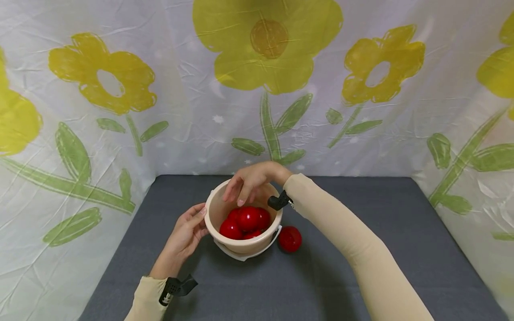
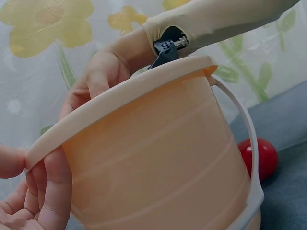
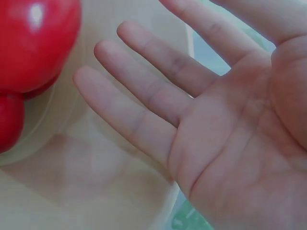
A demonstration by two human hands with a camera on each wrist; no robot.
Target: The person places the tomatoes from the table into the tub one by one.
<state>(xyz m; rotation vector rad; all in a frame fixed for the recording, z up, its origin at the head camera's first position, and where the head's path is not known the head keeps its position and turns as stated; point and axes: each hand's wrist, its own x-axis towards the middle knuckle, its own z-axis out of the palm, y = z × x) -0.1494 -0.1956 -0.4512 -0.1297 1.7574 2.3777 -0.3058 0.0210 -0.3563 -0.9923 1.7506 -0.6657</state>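
Observation:
A pale peach bucket (image 1: 244,244) stands tilted on the dark cloth, its opening facing me. My left hand (image 1: 185,236) grips its left rim, the thumb at the top and the fingers beneath, as the left wrist view also shows. Several shiny red, apple-like fruits (image 1: 248,218) lie heaped inside. Over the far side of the opening hangs my right hand (image 1: 250,180), holding nothing. In the right wrist view its fingers (image 3: 139,117) spread apart beside the red fruits (image 3: 36,45). Another red fruit (image 1: 290,239) with a dimple sits outside, just right of the bucket.
The bucket's white handle (image 1: 243,257) hangs down along its near side. A dark grey cloth (image 1: 361,267) covers the table. Behind and at both sides hangs a white curtain (image 1: 180,111) printed with yellow flowers. Each wrist wears a black strap-on device (image 1: 175,287).

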